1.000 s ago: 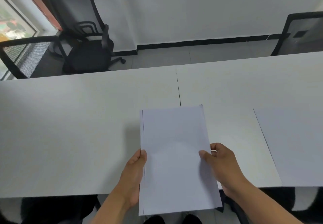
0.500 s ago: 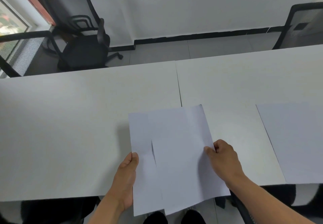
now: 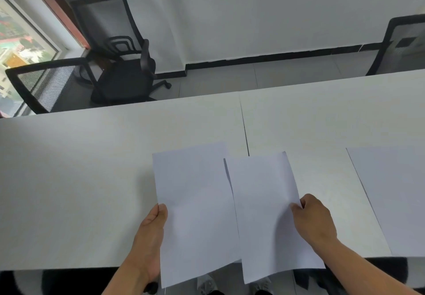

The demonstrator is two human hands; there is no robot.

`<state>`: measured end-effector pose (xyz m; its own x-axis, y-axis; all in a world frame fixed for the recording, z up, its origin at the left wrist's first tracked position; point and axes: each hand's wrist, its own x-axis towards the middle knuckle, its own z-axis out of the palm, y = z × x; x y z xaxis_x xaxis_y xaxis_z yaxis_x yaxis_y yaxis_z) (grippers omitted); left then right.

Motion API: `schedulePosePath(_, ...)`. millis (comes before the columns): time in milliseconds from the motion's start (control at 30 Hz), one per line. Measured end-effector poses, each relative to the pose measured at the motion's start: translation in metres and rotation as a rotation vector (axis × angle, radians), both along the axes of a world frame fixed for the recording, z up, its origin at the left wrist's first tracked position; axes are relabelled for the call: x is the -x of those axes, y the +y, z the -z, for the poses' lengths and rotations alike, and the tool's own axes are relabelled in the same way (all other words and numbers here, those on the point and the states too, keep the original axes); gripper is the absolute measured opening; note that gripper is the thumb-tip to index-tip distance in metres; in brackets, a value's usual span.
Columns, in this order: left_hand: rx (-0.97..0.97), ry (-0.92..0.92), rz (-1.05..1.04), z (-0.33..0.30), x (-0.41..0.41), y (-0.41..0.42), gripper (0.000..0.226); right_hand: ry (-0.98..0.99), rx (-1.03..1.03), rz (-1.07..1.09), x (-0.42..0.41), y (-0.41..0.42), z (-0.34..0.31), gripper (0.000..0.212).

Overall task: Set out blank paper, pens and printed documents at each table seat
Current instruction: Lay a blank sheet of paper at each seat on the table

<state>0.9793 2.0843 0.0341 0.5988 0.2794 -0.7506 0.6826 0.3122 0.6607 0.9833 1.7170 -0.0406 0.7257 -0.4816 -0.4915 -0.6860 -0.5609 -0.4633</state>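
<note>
Each hand, left hand [image 3: 149, 237] and right hand [image 3: 315, 221], grasps a blank sheet [image 3: 195, 202] over the table [image 3: 80, 179]; another sheet [image 3: 395, 198] lies at 3 o'clock, black chairs [image 3: 124, 78] at 11.

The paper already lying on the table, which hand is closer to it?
Right. The right hand is just beside the paper on the table, holding another sheet. The left hand is farther away.

I'm looking at an office meeting room: long white tables [image 3: 115, 168] butted end to end, black mesh swivel chairs [image 3: 122, 64] on castors along the far side, a plain white wall [image 3: 264, 11] with black skirting, grey tiled floor [image 3: 276, 76], and a window [image 3: 20, 48] at left.
</note>
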Motion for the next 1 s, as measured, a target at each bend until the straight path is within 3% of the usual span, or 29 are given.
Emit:
schedulePosePath(233,0.036,0.000,0.005,-0.012,0.006,0.008,0.023,0.034,0.050,-0.029,-0.002,-0.005,0.001,0.020)
schedulePosePath(767,0.190,0.031,0.117,-0.012,0.012,-0.009,0.038,0.055,0.074,-0.059,-0.010,-0.003,0.009,0.017)
schedulePosePath(1000,0.189,0.028,0.106,-0.013,0.011,-0.026,0.032,0.087,0.178,-0.065,-0.010,-0.004,0.012,0.026)
